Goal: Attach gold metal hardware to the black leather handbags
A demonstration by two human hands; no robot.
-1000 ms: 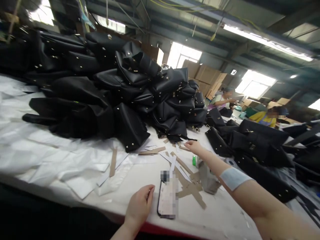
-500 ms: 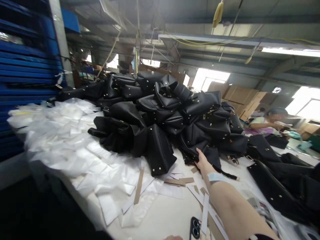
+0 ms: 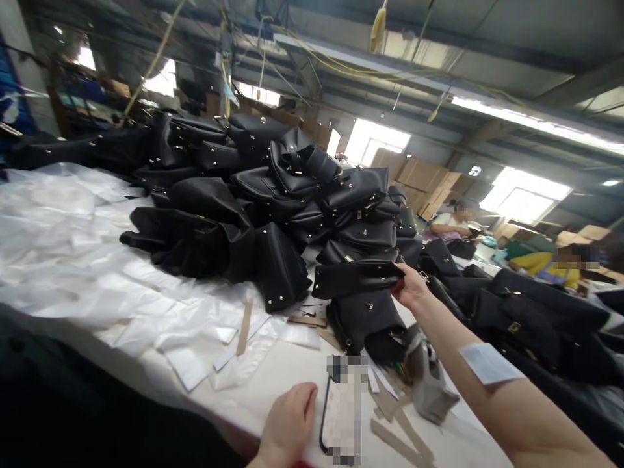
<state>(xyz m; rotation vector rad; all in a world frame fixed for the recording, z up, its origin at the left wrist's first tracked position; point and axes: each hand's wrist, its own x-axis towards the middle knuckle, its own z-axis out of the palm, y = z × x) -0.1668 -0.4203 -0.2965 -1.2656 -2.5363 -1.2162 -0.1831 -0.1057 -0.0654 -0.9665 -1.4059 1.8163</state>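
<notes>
My right hand (image 3: 410,287) grips the upper edge of a black bag (image 3: 363,312) at its right end, fingers wrapped round and partly hidden. The bag hangs tilted over the table, with metal studs along its edge and a clasp on its front. My left hand (image 3: 291,416) is curled closed at the table's near edge, with nothing visible in it. Just right of it lies a phone (image 3: 338,416), blurred out in part. Behind the held bag rises a large heap of black bags (image 3: 292,182).
White wrapping sheets (image 3: 97,260) cover the table's left side. Cardboard strips (image 3: 400,435) and a grey bag-like item (image 3: 429,383) lie at the front right. More black bags (image 3: 526,312) are piled on the right. Two people (image 3: 453,221) sit beyond them.
My right hand has drawn a black bag out of the heap and lifted it towards me. My left hand has come further into view beside the phone. The view has swung right.
</notes>
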